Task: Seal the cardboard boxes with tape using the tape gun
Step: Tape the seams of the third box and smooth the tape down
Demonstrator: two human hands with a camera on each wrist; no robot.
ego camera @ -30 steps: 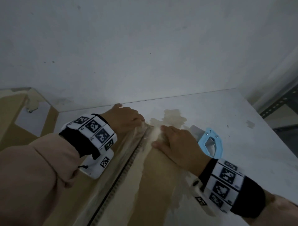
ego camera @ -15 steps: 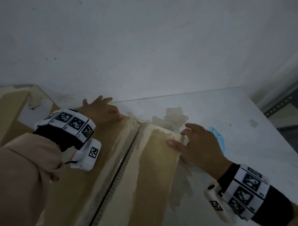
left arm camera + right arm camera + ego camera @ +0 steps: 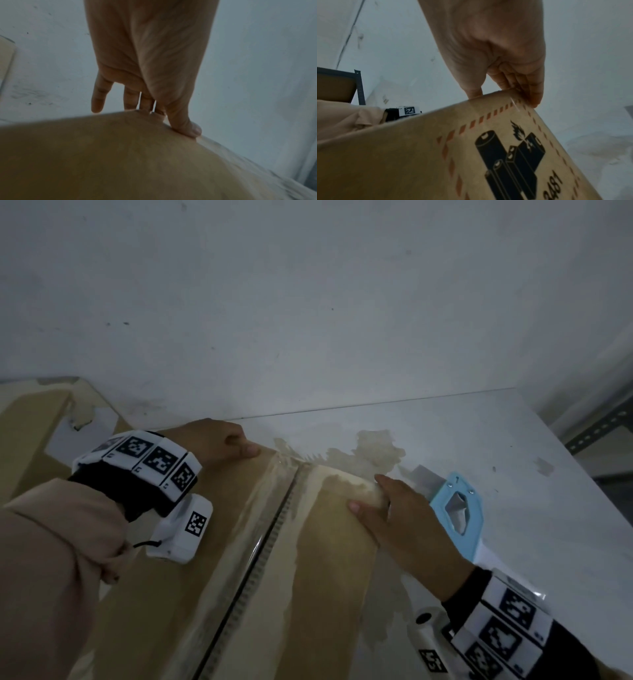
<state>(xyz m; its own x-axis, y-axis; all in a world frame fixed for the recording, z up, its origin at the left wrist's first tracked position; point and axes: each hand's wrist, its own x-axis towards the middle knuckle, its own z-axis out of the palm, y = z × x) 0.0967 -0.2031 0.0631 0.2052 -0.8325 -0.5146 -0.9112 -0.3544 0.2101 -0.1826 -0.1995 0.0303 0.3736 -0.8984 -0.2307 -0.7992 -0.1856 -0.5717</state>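
Observation:
A brown cardboard box [image 3: 329, 577] fills the lower middle of the head view, with clear tape [image 3: 274, 535] along its centre seam. My left hand [image 3: 219, 443] holds the far left edge: in the left wrist view its fingers [image 3: 130, 100] go down behind the box [image 3: 120, 155] and the thumb lies on top. My right hand [image 3: 404, 525] grips the far right corner, thumb above and fingers [image 3: 532, 86] on the side of the box [image 3: 402, 155] that bears a battery label [image 3: 510, 155]. The light blue tape gun [image 3: 459, 508] lies on the table just behind my right hand.
The white table [image 3: 513, 474] runs to a grey wall [image 3: 308, 302] close behind the box. Another cardboard box [image 3: 24, 433] stands at the left. A metal shelf frame [image 3: 603, 422] is beyond the table's right edge.
Both hands left the far end of the taped seam and moved apart, the left to the far left edge, the right to the far right corner. The tape gun stayed on the table.

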